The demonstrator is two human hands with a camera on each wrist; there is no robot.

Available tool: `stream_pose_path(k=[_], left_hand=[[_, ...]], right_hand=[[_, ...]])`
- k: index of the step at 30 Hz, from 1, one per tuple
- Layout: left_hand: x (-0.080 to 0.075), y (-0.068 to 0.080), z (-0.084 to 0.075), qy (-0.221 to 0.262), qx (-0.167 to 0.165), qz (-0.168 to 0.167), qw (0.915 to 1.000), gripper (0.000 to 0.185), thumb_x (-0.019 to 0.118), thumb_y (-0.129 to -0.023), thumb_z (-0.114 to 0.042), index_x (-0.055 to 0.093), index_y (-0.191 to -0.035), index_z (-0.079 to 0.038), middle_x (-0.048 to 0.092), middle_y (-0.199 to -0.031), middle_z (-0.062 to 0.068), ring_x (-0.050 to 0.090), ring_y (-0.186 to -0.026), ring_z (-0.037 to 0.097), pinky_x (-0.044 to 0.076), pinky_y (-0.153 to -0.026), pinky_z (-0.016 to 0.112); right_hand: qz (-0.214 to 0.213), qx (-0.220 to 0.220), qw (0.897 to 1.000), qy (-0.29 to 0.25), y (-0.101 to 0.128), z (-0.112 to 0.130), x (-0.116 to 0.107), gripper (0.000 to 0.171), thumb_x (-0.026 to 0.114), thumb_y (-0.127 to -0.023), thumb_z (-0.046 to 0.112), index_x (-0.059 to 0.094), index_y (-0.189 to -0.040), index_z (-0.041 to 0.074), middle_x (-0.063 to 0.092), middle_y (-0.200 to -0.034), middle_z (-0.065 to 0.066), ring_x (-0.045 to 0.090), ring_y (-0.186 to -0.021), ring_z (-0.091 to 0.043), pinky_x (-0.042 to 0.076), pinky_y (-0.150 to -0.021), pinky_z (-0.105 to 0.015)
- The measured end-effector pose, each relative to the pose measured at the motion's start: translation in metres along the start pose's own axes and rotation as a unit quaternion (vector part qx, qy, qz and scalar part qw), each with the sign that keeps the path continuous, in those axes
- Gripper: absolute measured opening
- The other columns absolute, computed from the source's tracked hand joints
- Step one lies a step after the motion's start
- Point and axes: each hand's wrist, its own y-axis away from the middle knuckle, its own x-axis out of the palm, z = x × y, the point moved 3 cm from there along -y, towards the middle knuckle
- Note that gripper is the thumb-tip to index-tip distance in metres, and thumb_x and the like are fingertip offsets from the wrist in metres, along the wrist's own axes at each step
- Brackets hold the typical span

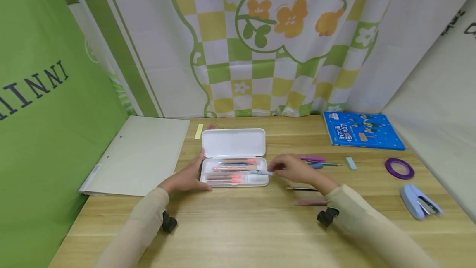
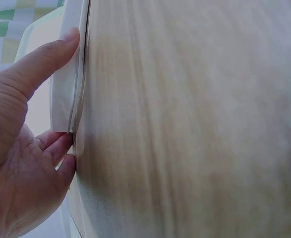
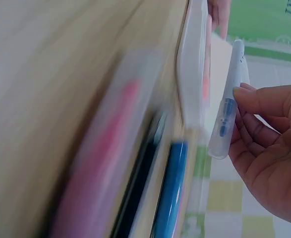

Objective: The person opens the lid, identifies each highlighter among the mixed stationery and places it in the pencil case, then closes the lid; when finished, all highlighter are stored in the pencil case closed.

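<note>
A white pencil case (image 1: pixel 257 180) lies with its lid (image 1: pixel 234 143) raised on the wooden table. Several pens and pencils (image 1: pixel 230 168) lie in its two compartments. At its left end, my left hand (image 1: pixel 187 177) holds the case, thumb along the front wall and fingers round the corner in the left wrist view. My right hand (image 1: pixel 293 168) pinches a white pen (image 3: pixel 230 99) with a clear end and blue markings between thumb and fingers. In the head view the pen's tip overlaps the right part of the front compartment.
Right of the case lie a purple pen (image 1: pixel 314 159), a dark pen (image 1: pixel 302 188), a pink pen (image 1: pixel 310 203) and an eraser (image 1: pixel 351 163). Farther right are a blue book (image 1: pixel 362 131), purple tape (image 1: pixel 390 172) and a stapler (image 1: pixel 412 202). A white folder (image 1: pixel 137 156) lies left.
</note>
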Motion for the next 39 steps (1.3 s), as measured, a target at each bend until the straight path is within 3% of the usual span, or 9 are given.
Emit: stream_pose_path(k=[7,12,16,22,32,39], left_hand=[[0.0,0.0,0.004,0.006,0.001,-0.003,1.0,0.132,0.086,-0.068,-0.028,-0.014,-0.145,0.008,0.025,-0.146,0.024,0.02,-0.136,0.033,0.016,-0.111,0.05],[-0.001,0.0,0.004,-0.001,-0.002,0.003,1.0,0.13,0.085,-0.069,-0.028,-0.013,-0.146,0.006,0.002,-0.154,0.026,0.008,-0.141,0.036,0.013,-0.112,0.05],[0.0,-0.001,0.004,-0.006,-0.006,0.006,0.9999,0.128,0.085,-0.07,-0.028,-0.013,-0.147,0.005,-0.002,-0.154,0.026,0.005,-0.141,0.036,0.013,-0.112,0.05],[0.0,-0.002,0.004,-0.009,-0.009,0.007,0.9999,0.128,0.084,-0.07,-0.03,-0.012,-0.147,0.004,-0.003,-0.154,0.026,0.005,-0.141,0.036,0.012,-0.112,0.049],[0.001,-0.001,0.003,-0.004,-0.012,0.007,0.9999,0.129,0.085,-0.069,-0.029,-0.012,-0.147,0.004,0.0,-0.154,0.024,0.007,-0.141,0.034,0.013,-0.113,0.048],[0.001,-0.002,0.003,-0.003,-0.006,0.007,0.9999,0.129,0.085,-0.07,-0.029,-0.012,-0.147,0.005,-0.001,-0.154,0.025,0.006,-0.141,0.035,0.012,-0.112,0.049]], right_hand=[[0.007,-0.035,0.999,-0.03,-0.049,0.028,0.027,0.01,0.064,-0.085,-0.002,0.07,-0.092,0.002,0.069,-0.09,-0.006,0.061,-0.083,-0.014,0.05,-0.073,-0.025],[0.015,-0.044,0.997,-0.054,-0.077,0.04,0.045,0.009,0.066,-0.083,-0.004,0.07,-0.09,0.0,0.069,-0.087,-0.007,0.06,-0.079,-0.008,0.049,-0.072,-0.02],[0.025,-0.038,0.997,-0.055,-0.089,0.045,0.058,0.01,0.067,-0.082,-0.004,0.072,-0.089,0.001,0.07,-0.086,-0.005,0.059,-0.079,-0.004,0.048,-0.072,-0.017],[0.033,-0.018,0.999,-0.037,-0.094,0.048,0.069,0.012,0.066,-0.079,-0.002,0.072,-0.088,0.002,0.068,-0.08,-0.003,0.053,-0.072,-0.003,0.045,-0.067,-0.018],[0.01,-0.026,1.0,-0.014,-0.092,0.047,0.075,0.013,0.067,-0.079,-0.003,0.073,-0.087,0.004,0.07,-0.083,-0.001,0.055,-0.075,-0.004,0.045,-0.069,-0.017],[0.008,-0.013,0.996,-0.092,-0.083,0.043,0.062,0.01,0.068,-0.083,0.0,0.073,-0.092,0.0,0.071,-0.088,-0.006,0.059,-0.078,-0.006,0.049,-0.07,-0.02]])
